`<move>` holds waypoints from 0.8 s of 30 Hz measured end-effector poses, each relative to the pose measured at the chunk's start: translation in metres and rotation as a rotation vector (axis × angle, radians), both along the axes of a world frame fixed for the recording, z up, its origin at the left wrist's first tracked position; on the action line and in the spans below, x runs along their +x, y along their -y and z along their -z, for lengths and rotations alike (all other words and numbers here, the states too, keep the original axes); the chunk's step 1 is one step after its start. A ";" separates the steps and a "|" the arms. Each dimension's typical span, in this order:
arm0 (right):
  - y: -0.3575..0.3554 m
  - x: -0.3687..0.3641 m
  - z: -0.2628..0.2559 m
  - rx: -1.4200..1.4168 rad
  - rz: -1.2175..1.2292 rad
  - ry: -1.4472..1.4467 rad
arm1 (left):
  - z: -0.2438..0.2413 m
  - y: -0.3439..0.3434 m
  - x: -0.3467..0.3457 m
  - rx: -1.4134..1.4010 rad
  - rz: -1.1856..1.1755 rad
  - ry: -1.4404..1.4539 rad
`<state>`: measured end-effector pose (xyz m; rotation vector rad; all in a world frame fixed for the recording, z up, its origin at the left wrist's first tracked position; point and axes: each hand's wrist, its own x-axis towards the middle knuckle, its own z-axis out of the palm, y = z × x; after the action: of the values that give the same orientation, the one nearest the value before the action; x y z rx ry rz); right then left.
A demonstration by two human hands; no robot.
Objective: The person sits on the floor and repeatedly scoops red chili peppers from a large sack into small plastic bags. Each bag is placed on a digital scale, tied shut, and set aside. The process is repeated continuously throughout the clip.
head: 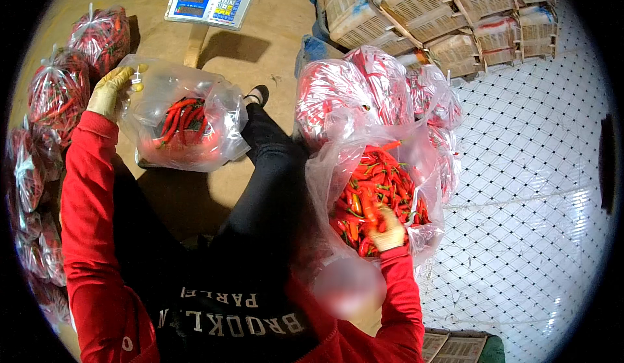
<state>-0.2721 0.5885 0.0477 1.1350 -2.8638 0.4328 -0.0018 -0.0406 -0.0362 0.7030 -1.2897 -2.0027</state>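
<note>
My left hand [114, 85], in a pale yellow glove, pinches the rim of a clear plastic bag [224, 104]. A small white piece shows by its fingertips. Inside that bag lies a small heap of red chili peppers [181, 119]. It rests over a scale whose platform is mostly covered. My right hand [387, 231] reaches into a large open plastic bag [321, 178] full of loose red chilies [380, 178]. Its fingers close around some of them, slightly blurred. The scale's display panel [210, 0] stands on a post beyond the left bag, lit with digits.
Tied bags of chilies [58, 87] line the far left. More filled bags [331, 95] crowd behind the open one. Stacked plastic crates [414, 12] rise at the upper right, beside a white patterned floor covering [521, 178]. Another crate [453, 348] sits at bottom right.
</note>
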 end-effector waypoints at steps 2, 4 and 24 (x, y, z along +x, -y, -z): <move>-0.013 -0.013 -0.017 -0.329 0.261 0.256 | -0.013 -0.006 0.002 0.021 0.023 0.058; -0.028 -0.040 -0.031 -0.720 0.308 0.469 | -0.017 -0.012 0.000 -0.018 0.004 0.050; 0.171 -0.051 -0.181 -1.148 -0.241 0.600 | -0.033 -0.033 -0.009 0.010 -0.028 0.206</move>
<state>-0.3227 0.4171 0.2286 1.1294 -2.0238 2.3101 -0.0104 -0.0077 -0.0028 0.9470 -1.3794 -1.9559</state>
